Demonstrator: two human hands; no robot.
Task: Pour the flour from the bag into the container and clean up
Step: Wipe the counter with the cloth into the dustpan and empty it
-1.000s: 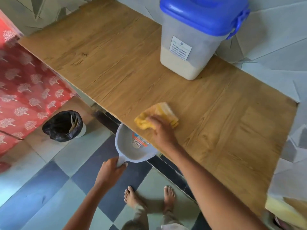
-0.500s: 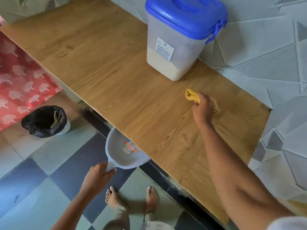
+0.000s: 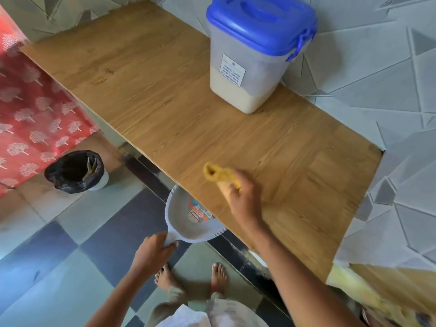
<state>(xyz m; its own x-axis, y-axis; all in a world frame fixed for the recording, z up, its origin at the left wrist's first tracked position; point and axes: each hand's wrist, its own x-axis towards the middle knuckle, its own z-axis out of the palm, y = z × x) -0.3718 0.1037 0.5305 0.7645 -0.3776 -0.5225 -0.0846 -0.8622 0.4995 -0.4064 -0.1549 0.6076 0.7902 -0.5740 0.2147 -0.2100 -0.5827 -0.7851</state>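
Observation:
A translucent container [image 3: 247,76] with a blue lid shut on top stands at the back of the wooden counter [image 3: 146,95], partly filled with pale flour. My right hand [image 3: 243,197] grips a bunched yellow cloth [image 3: 217,173] on the counter near its front edge. Just below that edge my left hand [image 3: 153,249] holds the handle of a grey dustpan [image 3: 188,223], whose mouth sits under the counter lip. No flour bag shows on the counter.
A small bin [image 3: 75,171] lined with a black bag stands on the tiled floor to the left, beside a red patterned cloth [image 3: 35,109]. My bare feet [image 3: 191,277] are below the dustpan. Grey tiled wall backs the counter.
My right hand swept the yellow cloth out to the right of the container and has now drawn it back toward the front edge above the dustpan. The left hand kept the dustpan in place.

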